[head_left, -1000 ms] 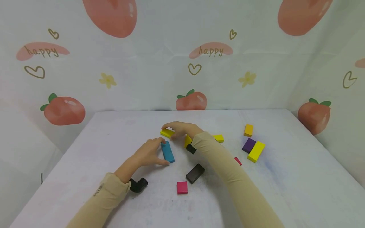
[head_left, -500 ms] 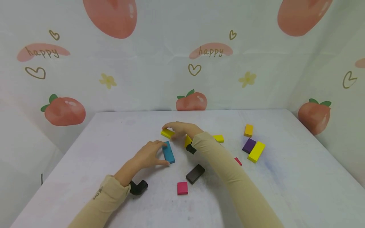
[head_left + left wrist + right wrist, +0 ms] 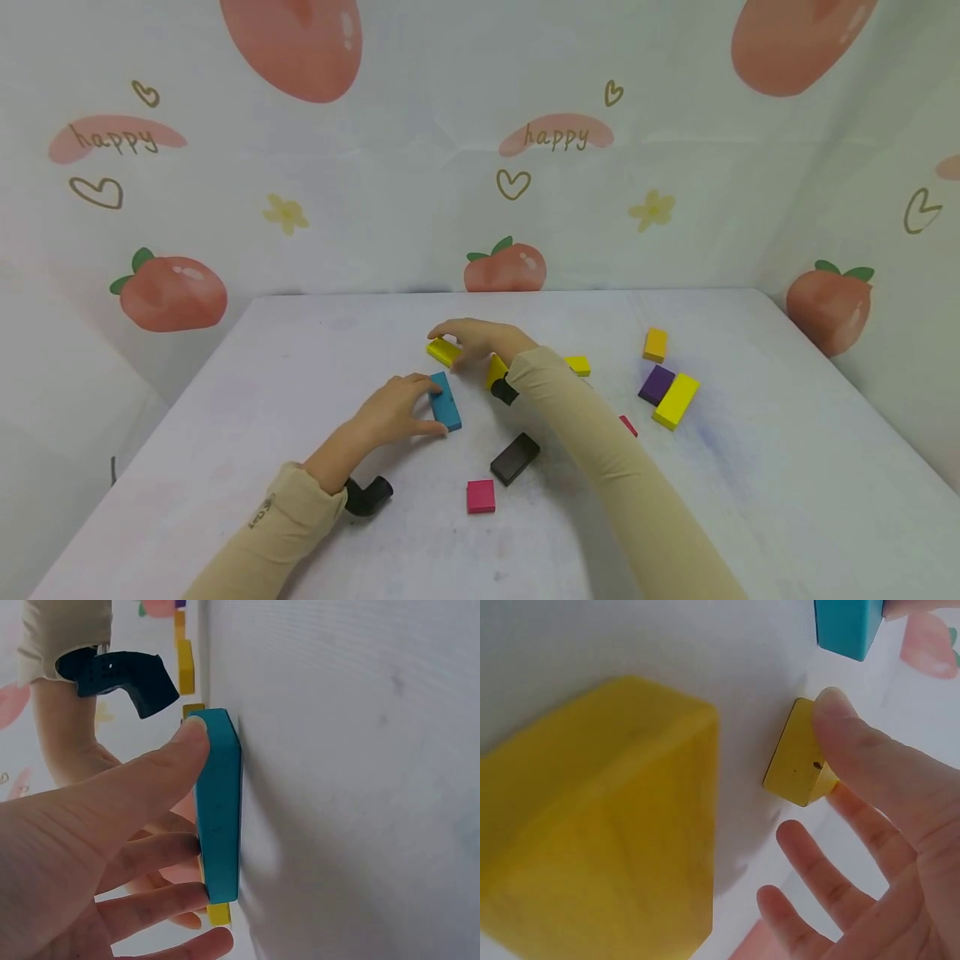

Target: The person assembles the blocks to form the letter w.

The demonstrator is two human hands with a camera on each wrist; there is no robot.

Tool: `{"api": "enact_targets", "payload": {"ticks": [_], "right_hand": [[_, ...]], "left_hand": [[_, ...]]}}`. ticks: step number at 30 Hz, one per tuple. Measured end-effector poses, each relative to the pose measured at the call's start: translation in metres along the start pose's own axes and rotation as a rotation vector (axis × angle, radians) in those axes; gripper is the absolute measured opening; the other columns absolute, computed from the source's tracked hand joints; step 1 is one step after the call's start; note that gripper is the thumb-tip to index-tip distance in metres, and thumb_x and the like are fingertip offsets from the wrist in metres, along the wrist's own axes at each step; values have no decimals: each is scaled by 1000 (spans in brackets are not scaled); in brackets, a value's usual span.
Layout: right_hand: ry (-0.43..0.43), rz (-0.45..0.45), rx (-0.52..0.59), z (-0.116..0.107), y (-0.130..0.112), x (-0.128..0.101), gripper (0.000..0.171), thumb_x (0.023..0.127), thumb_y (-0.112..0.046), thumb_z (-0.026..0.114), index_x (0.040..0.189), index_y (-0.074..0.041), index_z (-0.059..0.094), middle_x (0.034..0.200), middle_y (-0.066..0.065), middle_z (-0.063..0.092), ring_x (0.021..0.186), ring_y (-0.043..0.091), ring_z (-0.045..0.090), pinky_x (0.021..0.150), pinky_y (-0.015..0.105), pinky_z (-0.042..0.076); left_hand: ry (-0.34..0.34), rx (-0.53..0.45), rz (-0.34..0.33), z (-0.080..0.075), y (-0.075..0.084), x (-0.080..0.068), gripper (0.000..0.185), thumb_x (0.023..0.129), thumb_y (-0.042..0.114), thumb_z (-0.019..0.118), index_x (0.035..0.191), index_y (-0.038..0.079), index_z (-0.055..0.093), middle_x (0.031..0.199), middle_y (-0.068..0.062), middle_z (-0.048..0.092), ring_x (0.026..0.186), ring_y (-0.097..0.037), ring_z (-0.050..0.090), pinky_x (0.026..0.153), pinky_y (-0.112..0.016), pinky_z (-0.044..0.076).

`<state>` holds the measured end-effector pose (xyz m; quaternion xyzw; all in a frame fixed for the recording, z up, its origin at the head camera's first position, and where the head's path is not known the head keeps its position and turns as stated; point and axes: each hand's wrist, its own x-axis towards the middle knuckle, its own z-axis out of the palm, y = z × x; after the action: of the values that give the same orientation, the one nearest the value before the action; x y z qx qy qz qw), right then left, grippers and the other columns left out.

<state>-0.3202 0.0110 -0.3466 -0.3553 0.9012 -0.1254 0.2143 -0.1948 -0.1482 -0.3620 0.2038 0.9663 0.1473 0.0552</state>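
Observation:
My left hand (image 3: 390,410) holds a blue rectangular block (image 3: 447,408) by its left side, thumb at the near end and fingers towards the far end. In the left wrist view the thumb and fingertips meet the edge of the blue block (image 3: 221,810). Slightly farther back, my right hand (image 3: 480,335) pinches a yellow block (image 3: 441,351) between thumb and index finger. The right wrist view has the thumb on that yellow block (image 3: 793,761), its other fingers spread. A second yellow block (image 3: 496,371) sits under the right wrist and looms large in the right wrist view.
A black block (image 3: 515,458) and a pink block (image 3: 481,497) lie nearer the front. Right of the right arm are a purple block (image 3: 657,385), a long yellow block (image 3: 677,401) and an orange block (image 3: 655,344). The right sleeve partly covers a red block (image 3: 628,426).
The left fingertips have slid nearer along the blue block, baring its far end. The right hand stays almost still at the yellow block, and the whole head view drifts slightly.

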Motion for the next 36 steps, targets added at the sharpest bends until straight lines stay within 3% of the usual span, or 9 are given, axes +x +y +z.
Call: {"api": "enact_targets", "payload": {"ticks": [11, 20, 36], "right_hand": [[57, 20, 3, 0, -5, -1, 61, 88, -19, 65, 141, -19, 36, 141, 9, 42, 121, 22, 44, 110, 36, 36], [127, -34, 45, 1, -12, 6, 62, 86, -25, 67, 140, -14, 38, 136, 12, 46, 124, 24, 45, 107, 35, 40], [90, -6, 22, 6, -27, 11, 62, 86, -27, 67, 140, -14, 38, 132, 14, 47, 114, 23, 47, 104, 34, 42]], "left_hand": [[-5, 0, -21, 0, 3, -1, 60, 75, 37, 76, 122, 3, 59, 133, -19, 53, 115, -36, 54, 97, -49, 46], [-8, -2, -21, -1, 3, -2, 61, 75, 38, 76, 122, 2, 59, 133, -19, 53, 115, -37, 54, 97, -50, 46], [6, 0, 16, -1, 2, -3, 61, 76, 37, 75, 122, 0, 59, 133, -20, 53, 114, -38, 54, 97, -50, 45]]}}
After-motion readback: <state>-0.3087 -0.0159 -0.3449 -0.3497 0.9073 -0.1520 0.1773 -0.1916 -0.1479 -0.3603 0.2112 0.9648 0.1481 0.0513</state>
